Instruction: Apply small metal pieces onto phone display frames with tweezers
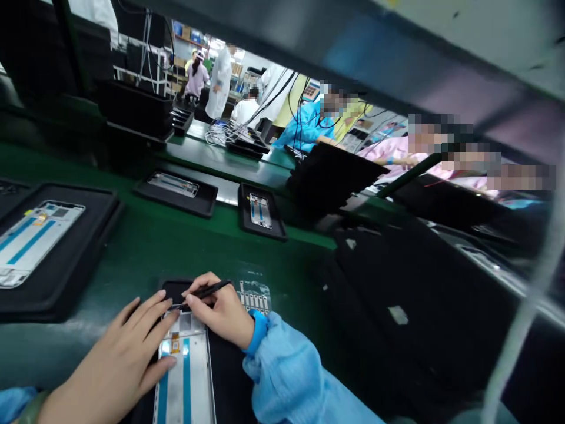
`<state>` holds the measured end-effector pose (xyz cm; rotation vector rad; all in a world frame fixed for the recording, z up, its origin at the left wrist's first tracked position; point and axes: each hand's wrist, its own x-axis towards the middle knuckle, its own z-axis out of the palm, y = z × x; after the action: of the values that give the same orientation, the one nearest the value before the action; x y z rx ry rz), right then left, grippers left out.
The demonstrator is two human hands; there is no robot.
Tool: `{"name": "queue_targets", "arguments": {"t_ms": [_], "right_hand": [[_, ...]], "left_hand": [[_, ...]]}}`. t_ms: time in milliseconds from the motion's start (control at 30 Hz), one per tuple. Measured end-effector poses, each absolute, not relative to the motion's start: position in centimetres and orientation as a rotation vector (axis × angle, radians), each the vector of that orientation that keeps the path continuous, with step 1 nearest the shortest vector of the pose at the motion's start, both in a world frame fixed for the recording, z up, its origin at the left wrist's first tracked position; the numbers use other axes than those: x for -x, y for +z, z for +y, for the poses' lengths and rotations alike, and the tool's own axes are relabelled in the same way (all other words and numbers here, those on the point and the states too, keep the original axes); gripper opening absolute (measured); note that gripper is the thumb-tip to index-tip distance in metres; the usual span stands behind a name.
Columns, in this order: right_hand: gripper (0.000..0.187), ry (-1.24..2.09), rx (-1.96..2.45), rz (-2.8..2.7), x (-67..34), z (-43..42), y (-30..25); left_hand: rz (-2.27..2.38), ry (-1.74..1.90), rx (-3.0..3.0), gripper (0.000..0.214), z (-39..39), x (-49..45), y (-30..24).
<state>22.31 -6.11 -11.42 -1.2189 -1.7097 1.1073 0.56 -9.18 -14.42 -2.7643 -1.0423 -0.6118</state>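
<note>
Green bench [176,247] carries four black trays [79,271], one phone frame [194,377] in each, and on the nearest the right hand [220,312] pinches one pair of tweezers [207,290], tip at the frame's top beside the left hand [123,359] lying flat and open on it, seemingly fine placing work needing a steady tip.

Green tabletop [176,247] w/ black tray [62,282]; white phone frame [196,377] w/ two blue stripes, small orange patch; black tweezers [207,290]; light-blue sleeve [291,377], brighter blue wristband [259,330].
</note>
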Motion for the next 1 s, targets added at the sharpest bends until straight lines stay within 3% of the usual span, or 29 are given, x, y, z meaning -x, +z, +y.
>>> {"name": "queue_targets", "arguments": {"t_ms": [1000], "right_hand": [[0.032, 1.351, 1.2, -1.355, -22.1, -5.4, -12.9]], "left_hand": [[-1.004, -0.651, 2.716, 0.042, -8.9, -0.4, -14.4]]}}
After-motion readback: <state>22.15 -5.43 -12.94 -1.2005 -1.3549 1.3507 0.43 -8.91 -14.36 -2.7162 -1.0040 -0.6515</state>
